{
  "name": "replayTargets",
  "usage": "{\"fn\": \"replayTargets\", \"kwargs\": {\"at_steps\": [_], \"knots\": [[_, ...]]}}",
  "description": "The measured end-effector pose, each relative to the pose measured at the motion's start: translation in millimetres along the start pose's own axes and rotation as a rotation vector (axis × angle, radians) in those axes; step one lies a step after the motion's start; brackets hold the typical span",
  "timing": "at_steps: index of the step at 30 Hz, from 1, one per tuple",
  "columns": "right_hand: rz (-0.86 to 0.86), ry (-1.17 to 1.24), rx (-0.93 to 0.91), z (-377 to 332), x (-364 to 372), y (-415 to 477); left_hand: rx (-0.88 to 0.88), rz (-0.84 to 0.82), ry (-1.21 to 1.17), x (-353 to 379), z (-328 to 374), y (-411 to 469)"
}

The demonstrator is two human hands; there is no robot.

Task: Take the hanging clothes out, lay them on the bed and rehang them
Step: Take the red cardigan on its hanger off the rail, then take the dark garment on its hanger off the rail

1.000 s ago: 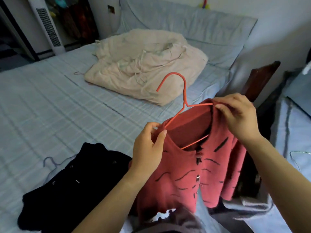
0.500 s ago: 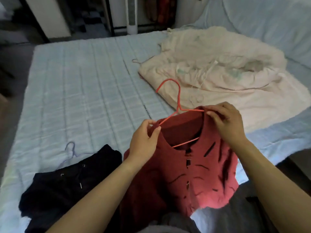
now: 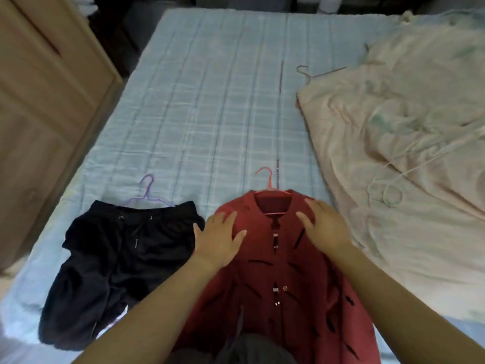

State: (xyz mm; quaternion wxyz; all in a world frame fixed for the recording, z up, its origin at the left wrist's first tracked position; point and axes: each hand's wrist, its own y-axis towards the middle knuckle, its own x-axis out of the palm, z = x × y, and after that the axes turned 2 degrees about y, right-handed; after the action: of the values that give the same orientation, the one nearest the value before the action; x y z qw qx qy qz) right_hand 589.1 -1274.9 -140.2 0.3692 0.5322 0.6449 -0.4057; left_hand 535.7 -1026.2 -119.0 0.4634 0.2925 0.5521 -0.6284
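Both hands (image 3: 270,236) flat on red cardigan (image 3: 283,279), on bed (image 3: 210,101).

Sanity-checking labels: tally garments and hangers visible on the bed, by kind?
Garments: 3 (red buttoned cardigan, black drawstring trousers, cream crumpled garment)
Hangers: 3 (red wire hanger, purple wire hanger, grey wire hanger)
Total: 6

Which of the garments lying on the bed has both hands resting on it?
The red buttoned cardigan on the orange hanger; the black trousers lie untouched beside it.
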Motion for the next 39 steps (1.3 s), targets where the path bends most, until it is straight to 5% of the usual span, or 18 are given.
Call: {"fn": "replayTargets", "kwargs": {"at_steps": [6, 17, 29, 39], "knots": [[-0.210, -0.036, -0.130, -75.2, 38.5, -66.6, -0.112, 0.049, -0.045, 24.8, -40.7, -77.8], [-0.285, -0.006, -0.605, -269.9, 77.9, -172.4, -0.411, 0.377, -0.227, 41.3, -186.1, -269.6], [-0.377, 0.099, -1.156, -579.0, 160.8, -378.8, -0.835, 0.635, -0.211, 36.4, -412.9, -528.5], [-0.299, 0.198, -1.526, -814.1, 199.9, -440.5, -1.041, 0.929, -0.081, -46.1, -588.4, -641.4]]}}
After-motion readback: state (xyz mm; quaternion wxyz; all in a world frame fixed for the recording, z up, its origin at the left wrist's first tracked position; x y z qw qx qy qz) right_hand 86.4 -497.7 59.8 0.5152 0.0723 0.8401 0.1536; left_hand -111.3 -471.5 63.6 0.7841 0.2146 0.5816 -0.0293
